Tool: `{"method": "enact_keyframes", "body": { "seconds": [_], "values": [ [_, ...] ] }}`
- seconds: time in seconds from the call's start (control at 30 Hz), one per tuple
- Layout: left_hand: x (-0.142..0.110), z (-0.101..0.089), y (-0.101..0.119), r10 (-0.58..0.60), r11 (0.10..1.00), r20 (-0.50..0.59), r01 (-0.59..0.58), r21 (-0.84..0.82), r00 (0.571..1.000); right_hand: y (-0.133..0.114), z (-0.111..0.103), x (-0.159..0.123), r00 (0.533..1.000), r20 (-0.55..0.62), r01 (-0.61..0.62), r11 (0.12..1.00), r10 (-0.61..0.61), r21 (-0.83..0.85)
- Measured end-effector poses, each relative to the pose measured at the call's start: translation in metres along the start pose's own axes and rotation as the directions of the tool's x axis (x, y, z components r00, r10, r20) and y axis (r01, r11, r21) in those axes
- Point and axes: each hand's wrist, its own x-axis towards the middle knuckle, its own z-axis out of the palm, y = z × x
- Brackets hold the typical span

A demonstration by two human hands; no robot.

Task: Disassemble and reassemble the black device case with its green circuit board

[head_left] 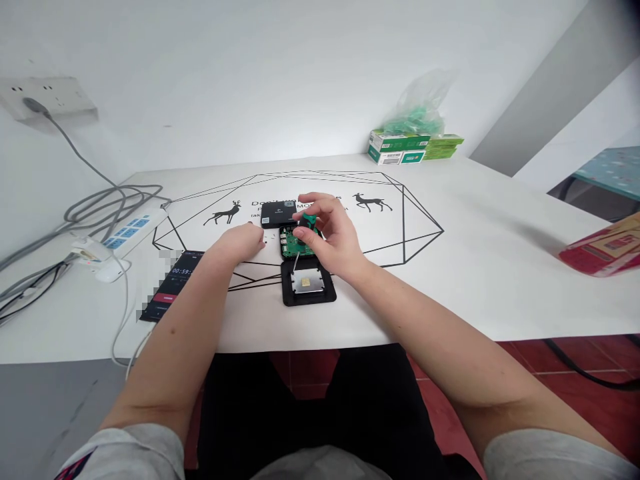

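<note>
My right hand [333,233] grips a screwdriver [309,220] with a green and black handle. Its thin metal shaft slants down past a green circuit board [295,245] that sits in a black case and is partly covered by the hand. Just in front lies a black cover [286,293] with a silver metal plate [308,281] on it. Behind the board is a flat black box [275,215] with small labels. My left hand [244,241] rests on the table left of the board, fingers curled together beside tiny dark bits; whatever they pinch is hidden.
A phone [173,287] showing a timer lies by my left forearm. Further left are a power strip [131,230], a white charger [93,252] and looped grey cables. Green and white boxes [400,145] with a plastic bag stand against the wall. A red package [603,247] is at the right.
</note>
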Motion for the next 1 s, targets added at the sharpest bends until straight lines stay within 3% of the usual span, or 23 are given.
{"method": "enact_keyframes", "body": {
  "seconds": [0.13, 0.37, 0.53, 0.7, 0.83, 0.93, 1.0],
  "values": [
    [-0.004, -0.003, 0.004, 0.003, 1.000, 0.008, -0.003, -0.016, 1.000, -0.001, 0.002, -0.004, 0.994, -0.007, -0.108, 0.992, 0.109, 0.067],
    [-0.003, 0.000, -0.001, 0.013, 0.995, -0.033, -0.016, -0.099, 0.999, -0.008, -0.002, -0.002, 0.996, 0.075, 0.052, 0.999, -0.052, 0.010],
    [-0.005, -0.003, 0.002, 0.008, 0.996, -0.003, -0.008, -0.087, 1.000, -0.005, -0.002, 0.002, 0.997, 0.029, 0.076, 0.992, -0.073, -0.103],
    [-0.005, -0.003, 0.004, 0.005, 0.995, 0.017, -0.003, -0.096, 1.000, -0.006, -0.005, 0.003, 0.996, 0.049, 0.082, 0.993, -0.077, -0.089],
    [-0.009, -0.005, 0.006, 0.133, 0.971, -0.082, -0.147, -0.187, 0.988, -0.007, -0.005, 0.003, 0.998, 0.054, 0.029, 0.999, -0.028, -0.016],
    [-0.013, -0.006, 0.010, 0.256, 0.925, -0.167, -0.292, -0.242, 0.952, -0.006, 0.000, 0.002, 0.994, 0.069, -0.091, 0.989, 0.084, 0.119],
    [-0.015, -0.006, 0.013, 0.281, 0.905, -0.201, -0.329, -0.270, 0.938, -0.004, 0.004, 0.000, 0.987, 0.093, -0.150, 0.962, 0.132, 0.226]
  ]
}}
